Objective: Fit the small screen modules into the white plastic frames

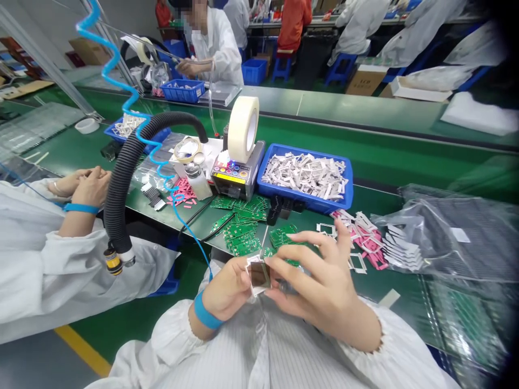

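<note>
The left hand (227,289) and the right hand (320,281) are close together in front of the blue tray (292,200), and both grip a white frame (258,275) with a dark, glossy square filling its opening. The left hand pinches the frame's near edge. The right hand's fingers (284,265) close narrowly on the opposite side, while its index finger arches up and away. A blue wristband (206,312) circles the left wrist.

Directly between the hands and the tray lies a loose spread of green circuit boards (243,232) on the green surface (377,286). A black clip (274,209) stands at the tray's front edge. The tray itself is heaped with white frames (304,175). Just right of the hands and in front of the tray, pink-and-white frames (367,235) lie in a scattered pile, and a clear plastic bag (441,232) sits farther right.

Left of the tray stand a tape dispenser (237,181), carrying a roll of masking tape (243,129), and a small bottle (197,181). Farther left, a black corrugated hose (125,173) arches over the surface. Beyond it, a co-worker's clasped hands (91,186) rest near the bench edge, with a blue band on one wrist.
</note>
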Available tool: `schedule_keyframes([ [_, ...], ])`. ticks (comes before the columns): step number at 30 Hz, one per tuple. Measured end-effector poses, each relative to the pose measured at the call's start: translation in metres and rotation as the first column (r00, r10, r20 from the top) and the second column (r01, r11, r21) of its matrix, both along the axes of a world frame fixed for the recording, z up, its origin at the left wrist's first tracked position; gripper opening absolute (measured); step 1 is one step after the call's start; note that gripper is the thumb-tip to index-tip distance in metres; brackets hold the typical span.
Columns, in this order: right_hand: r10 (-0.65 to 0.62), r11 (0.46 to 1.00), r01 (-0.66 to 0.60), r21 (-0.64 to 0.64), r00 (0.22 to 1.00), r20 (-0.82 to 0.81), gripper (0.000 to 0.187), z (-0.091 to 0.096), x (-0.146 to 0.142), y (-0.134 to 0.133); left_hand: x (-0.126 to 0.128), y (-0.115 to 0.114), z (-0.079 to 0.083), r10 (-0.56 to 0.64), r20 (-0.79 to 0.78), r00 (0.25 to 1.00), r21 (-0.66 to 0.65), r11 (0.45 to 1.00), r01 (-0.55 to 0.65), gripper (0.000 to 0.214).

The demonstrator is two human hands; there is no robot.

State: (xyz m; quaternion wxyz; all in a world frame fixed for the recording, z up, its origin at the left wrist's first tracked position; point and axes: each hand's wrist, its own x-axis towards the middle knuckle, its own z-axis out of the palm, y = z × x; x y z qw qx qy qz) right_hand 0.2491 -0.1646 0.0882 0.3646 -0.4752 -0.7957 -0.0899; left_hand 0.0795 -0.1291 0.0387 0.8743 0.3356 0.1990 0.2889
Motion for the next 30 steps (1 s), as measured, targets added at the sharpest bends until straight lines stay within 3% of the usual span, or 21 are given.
schedule_keyframes([
  [7,0.054,0.998,-0.056,-0.032,0.998,-0.037,0.019,-0.003,-0.003,-0.005,0.000,0.001,-0.011,-0.088,-0.014,0.996,0.048,0.995,0.089,0.052],
  [14,0.016,0.998,-0.011,-0.070,0.997,0.071,0.020,-0.003,0.003,-0.011,0.007,0.001,-0.013,-0.056,-0.030,0.998,0.096,0.994,0.059,0.050],
  [16,-0.003,0.990,0.025,-0.137,0.987,0.160,0.035,-0.004,0.000,-0.016,0.012,-0.002,-0.012,0.021,0.000,1.000,0.067,0.998,-0.021,0.049],
  [20,0.023,0.945,0.085,-0.316,0.946,0.323,0.086,-0.006,-0.005,-0.030,0.017,-0.009,-0.019,0.165,-0.016,0.986,-0.084,0.983,-0.166,0.037],
  [23,0.001,0.899,0.089,-0.429,0.979,0.206,0.085,-0.009,0.018,-0.032,0.016,-0.011,-0.031,0.118,-0.044,0.992,-0.173,0.977,-0.124,0.038],
  [25,-0.220,0.835,0.231,-0.500,0.972,0.081,0.068,-0.012,0.054,-0.025,0.015,-0.009,-0.035,0.084,-0.055,0.995,-0.214,0.972,-0.094,0.039],
  [26,-0.375,0.778,0.336,-0.531,0.926,0.035,0.056,-0.014,0.076,-0.020,0.014,-0.008,-0.035,0.075,-0.073,0.995,-0.229,0.969,-0.090,0.040],
  [27,-0.546,0.675,0.457,-0.580,0.837,0.024,0.042,-0.017,0.100,-0.013,0.014,-0.007,-0.034,0.071,-0.099,0.993,-0.242,0.966,-0.094,0.041],
  [28,-0.639,0.602,0.527,-0.600,0.769,0.035,0.035,-0.021,0.124,-0.005,0.014,-0.007,-0.033,0.072,-0.133,0.989,-0.255,0.961,-0.105,0.043],
  [30,-0.730,0.507,0.596,-0.623,0.681,0.058,0.030,-0.033,0.166,0.014,0.014,-0.007,-0.031,0.070,-0.193,0.979,-0.284,0.951,-0.124,0.046],
])
